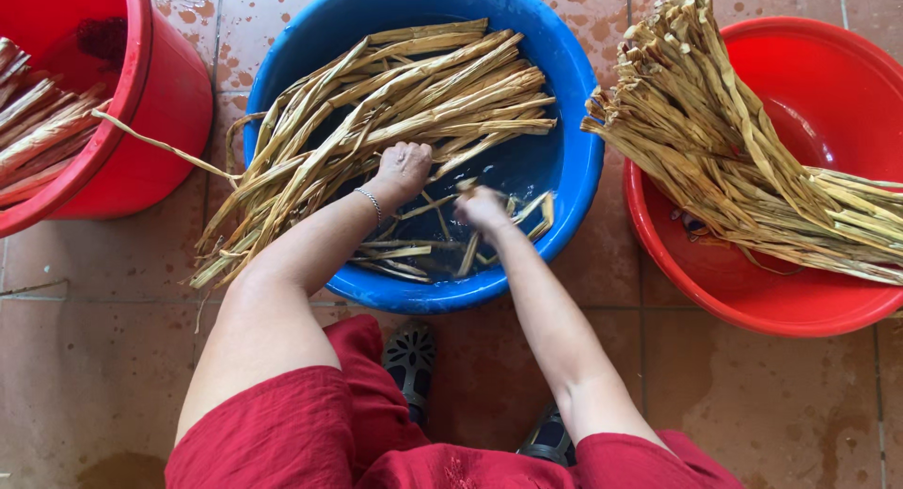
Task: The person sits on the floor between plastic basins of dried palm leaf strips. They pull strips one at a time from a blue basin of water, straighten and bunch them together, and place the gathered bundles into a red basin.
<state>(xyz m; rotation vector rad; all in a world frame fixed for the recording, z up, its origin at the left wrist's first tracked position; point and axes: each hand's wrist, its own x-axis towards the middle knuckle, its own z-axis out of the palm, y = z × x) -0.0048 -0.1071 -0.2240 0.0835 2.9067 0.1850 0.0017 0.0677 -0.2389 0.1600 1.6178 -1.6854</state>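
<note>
Both hands work inside the blue basin (574,160). Left hand (403,167) presses, fingers curled, on the bundle of long dried leaves (376,113), whose long axis runs from lower left, overhanging the rim, to upper right. Right hand (482,207) is closed around shorter loose strips (423,254) lying in the water just below it.

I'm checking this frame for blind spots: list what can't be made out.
- Right hand: blurred in the head view; its grip is unreadable.
- Left hand: palm faces down on the dried leaf strips, fingers hidden.
- Left red bucket: cut off by the frame edge.
- Sandals: partly hidden by red clothing.
</note>
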